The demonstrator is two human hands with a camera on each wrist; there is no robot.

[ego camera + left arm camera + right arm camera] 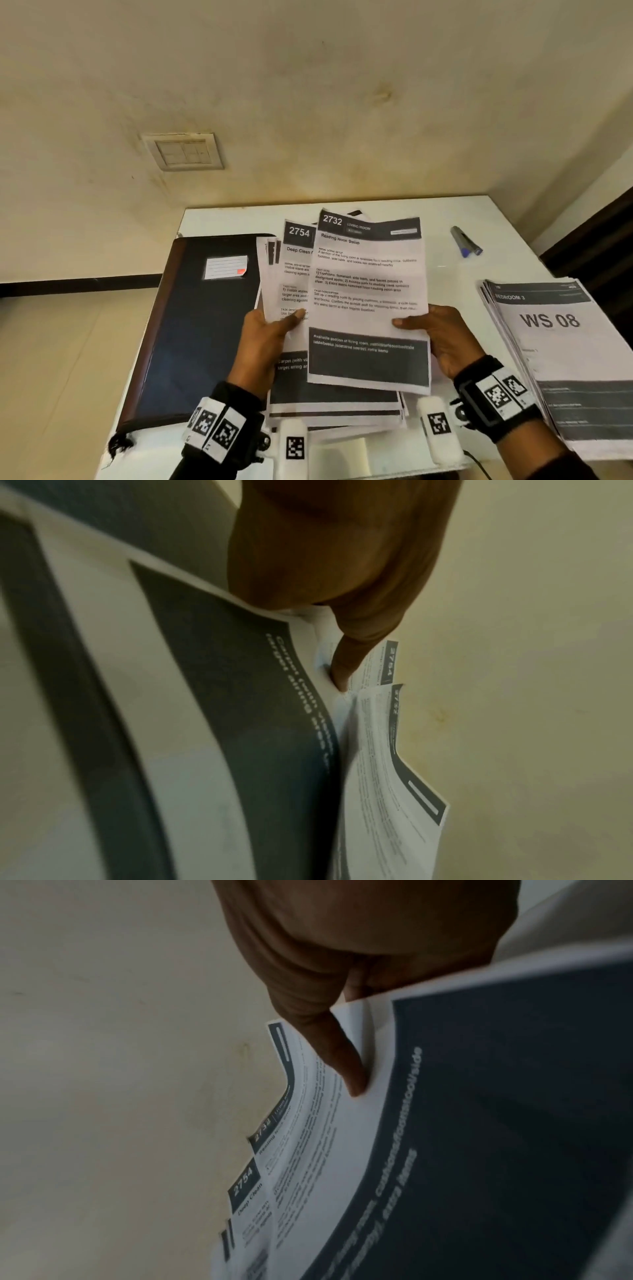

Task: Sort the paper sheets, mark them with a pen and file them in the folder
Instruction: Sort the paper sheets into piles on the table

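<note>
— Nearest me, both hands are up off the tabletop (394, 209) with paper. My left hand (265, 337) grips a fanned bunch (294, 274), thumb pressed on the "2754" page; my right hand (442, 337) pinches the "2732" sheet (368, 274) at its right edge, thumb on the front, fingers hidden behind it.

— How will that sheet handle?

— Light and limp, I'd say. From the right wrist it bows away from my thumb (342, 1064), so a one-edge hold lets it flop. I'd keep the pinch low on the side margin and support it flat.

— And the bunch?

— Slippery page on page, judging by how it's splayed; the thumb has to stay firm or pages may slide out.

— What's beyond?

— Under my hands lies a stack (335, 407); right of it another, headed "WS 08" (561, 359). Left sits the closed folder (202, 325), stiff-looking, best opened by its free edge. Farthest, two pens (466, 241), untouched.
</note>
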